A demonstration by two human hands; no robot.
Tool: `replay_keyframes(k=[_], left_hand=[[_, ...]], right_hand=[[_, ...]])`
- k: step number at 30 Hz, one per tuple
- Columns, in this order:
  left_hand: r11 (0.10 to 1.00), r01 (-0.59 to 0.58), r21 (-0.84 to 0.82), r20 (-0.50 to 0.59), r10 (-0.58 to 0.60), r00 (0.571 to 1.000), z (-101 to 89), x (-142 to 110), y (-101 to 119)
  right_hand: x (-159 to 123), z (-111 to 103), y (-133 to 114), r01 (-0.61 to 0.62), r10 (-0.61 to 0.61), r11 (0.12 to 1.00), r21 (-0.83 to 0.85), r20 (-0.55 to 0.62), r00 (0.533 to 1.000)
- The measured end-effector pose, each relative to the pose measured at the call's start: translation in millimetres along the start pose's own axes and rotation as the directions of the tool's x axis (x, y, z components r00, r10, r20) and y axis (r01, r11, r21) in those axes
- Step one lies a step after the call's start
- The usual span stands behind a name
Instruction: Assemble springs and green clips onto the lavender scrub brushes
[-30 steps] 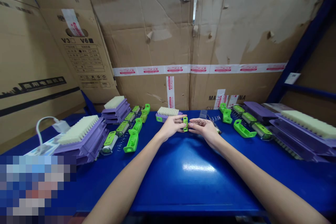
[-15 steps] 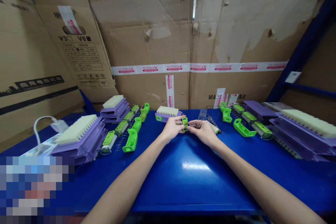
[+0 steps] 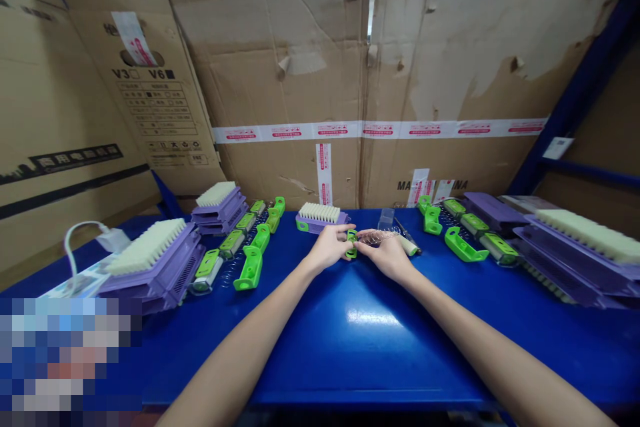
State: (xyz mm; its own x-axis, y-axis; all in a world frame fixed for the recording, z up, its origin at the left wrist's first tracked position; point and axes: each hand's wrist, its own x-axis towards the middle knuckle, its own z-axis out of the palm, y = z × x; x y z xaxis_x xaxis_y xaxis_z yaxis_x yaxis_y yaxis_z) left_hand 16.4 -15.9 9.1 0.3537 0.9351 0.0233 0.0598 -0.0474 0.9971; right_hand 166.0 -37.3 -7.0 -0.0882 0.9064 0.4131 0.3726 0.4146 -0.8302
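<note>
My left hand [image 3: 329, 248] is closed around a small green plastic piece [image 3: 352, 244], held upright over the blue table [image 3: 350, 333]. My right hand [image 3: 385, 252] pinches a thin metal spring [image 3: 374, 236] and holds its end against the green piece. Both hands meet at the middle of the table. Just behind them lies a purple brush with white bristles [image 3: 320, 216] and a small clear plastic piece [image 3: 386, 218].
Purple brushes [image 3: 153, 257] and green handles [image 3: 251, 267] with springs lie at the left. More green handles [image 3: 463, 245] and purple brush bodies [image 3: 575, 240] lie at the right. Cardboard boxes [image 3: 310, 80] wall off the back. A white cable [image 3: 80, 233] sits far left.
The hands have drawn slightly closer together. The green piece has dropped a little lower in my left hand, and the spring now meets it.
</note>
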Motion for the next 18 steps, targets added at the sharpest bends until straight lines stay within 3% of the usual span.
replay_keyframes(k=[4, 10, 18], left_hand=[[0.998, -0.048, 0.028, 0.010, 0.048, 0.999, -0.9, 2, -2], [0.994, -0.076, 0.076, 0.049, 0.073, 0.996, -2.6, 4, -5], [0.992, -0.086, 0.095, 0.108, 0.076, 0.991, -3.5, 0, 3]], right_hand=[[0, -2, -1, 0.063, -0.064, 0.996, -0.061, -0.025, 0.998], [-1, -10, -9, 0.150, -0.146, 0.982, -0.116, 0.043, 0.988], [0, -11, -8, 0.154, -0.151, 0.980, -0.123, 0.040, 0.988]])
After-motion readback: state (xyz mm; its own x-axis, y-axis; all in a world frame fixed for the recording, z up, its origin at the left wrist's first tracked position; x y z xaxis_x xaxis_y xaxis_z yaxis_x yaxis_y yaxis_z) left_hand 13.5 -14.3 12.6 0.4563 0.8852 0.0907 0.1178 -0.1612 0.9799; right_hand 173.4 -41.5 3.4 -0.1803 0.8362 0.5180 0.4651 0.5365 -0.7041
